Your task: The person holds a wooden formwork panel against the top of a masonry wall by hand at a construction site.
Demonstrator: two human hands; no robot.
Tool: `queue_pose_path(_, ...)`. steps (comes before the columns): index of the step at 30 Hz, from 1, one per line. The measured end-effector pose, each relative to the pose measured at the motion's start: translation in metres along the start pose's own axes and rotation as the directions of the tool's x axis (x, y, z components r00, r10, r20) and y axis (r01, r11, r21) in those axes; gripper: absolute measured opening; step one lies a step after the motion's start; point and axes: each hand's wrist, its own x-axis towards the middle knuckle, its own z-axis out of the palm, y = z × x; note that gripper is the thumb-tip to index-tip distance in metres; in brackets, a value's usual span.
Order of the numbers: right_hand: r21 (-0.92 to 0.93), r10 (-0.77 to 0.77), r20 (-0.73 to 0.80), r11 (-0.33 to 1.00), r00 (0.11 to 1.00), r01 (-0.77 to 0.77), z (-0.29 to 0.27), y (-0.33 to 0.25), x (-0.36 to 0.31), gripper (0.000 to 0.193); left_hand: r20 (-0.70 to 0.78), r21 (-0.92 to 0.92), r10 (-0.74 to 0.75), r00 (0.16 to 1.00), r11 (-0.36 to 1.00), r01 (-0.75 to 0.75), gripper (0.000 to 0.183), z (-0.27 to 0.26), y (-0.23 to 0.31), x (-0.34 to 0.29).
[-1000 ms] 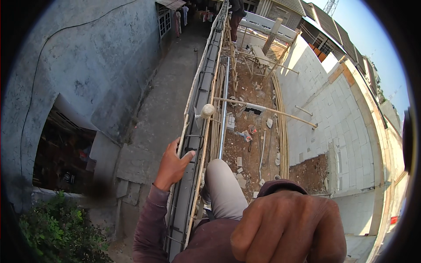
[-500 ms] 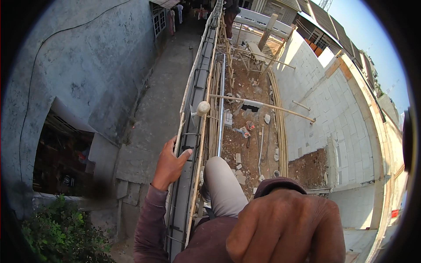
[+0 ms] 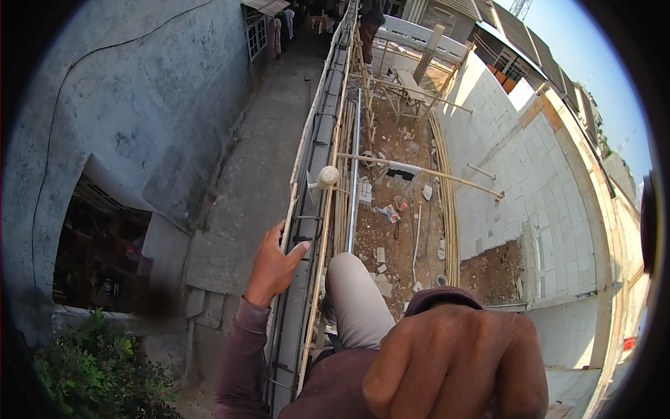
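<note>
My left hand (image 3: 274, 267) grips the upper edge of the thin wooden formwork board (image 3: 294, 187) on the left, its fingers toward the outer side and its thumb over the channel. Steel reinforcement bars (image 3: 319, 129) with cross ties run along this narrow channel. Ahead of the hand, a pale, round-ended knob (image 3: 327, 177) stands by a light flat piece; its kind is unclear. Large and close at the lower right, my right hand (image 3: 457, 359) is closed with its knuckles up. Its fingertips, and anything inside them, are hidden. My bent knee (image 3: 356, 286) is beside the right-hand board.
Far below on the left lies a concrete alley (image 3: 262, 146) beside a grey wall (image 3: 125, 105). To the right is a dirt floor (image 3: 412, 237) with rubble, bamboo poles (image 3: 447, 195) and a crossing pole (image 3: 447, 173). Another person (image 3: 368, 31) is at the wall's far end.
The scene has shifted slightly to the right and down in the picture. My left hand stays on the board and my right hand stays closed.
</note>
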Motion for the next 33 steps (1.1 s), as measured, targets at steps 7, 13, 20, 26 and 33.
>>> queue_pose_path(7, 0.044, -0.109, 0.01, 0.993, 0.994, 0.108, -0.004, 0.01, -0.001, 0.016, 0.005, 0.015, 0.004, 1.0, 1.0, -0.004, 0.069, 0.001, 0.001, 0.001)
queue_pose_path(13, 0.056, -0.065, 0.068, 0.997, 0.996, 0.062, -0.004, 0.005, 0.001, 0.018, -0.004, 0.011, 0.011, 1.0, 1.0, -0.011, 0.068, 0.001, -0.003, 0.001)
queue_pose_path(20, 0.02, -0.026, 0.022, 0.999, 0.999, 0.026, -0.003, 0.001, 0.002, 0.014, -0.008, 0.019, 0.032, 0.999, 0.999, -0.032, 0.068, 0.002, 0.0, 0.001)
queue_pose_path(26, 0.013, 0.226, -0.016, 0.974, 0.974, -0.225, 0.001, -0.013, 0.011, 0.017, -0.018, 0.007, 0.024, 1.0, 1.0, -0.024, 0.068, 0.001, -0.009, 0.001)
queue_pose_path(33, 0.024, -0.043, -0.069, 0.999, 0.997, 0.045, -0.002, 0.006, -0.006, 0.018, -0.007, 0.013, 0.027, 1.0, 1.0, -0.027, 0.068, 0.002, -0.002, 0.002)
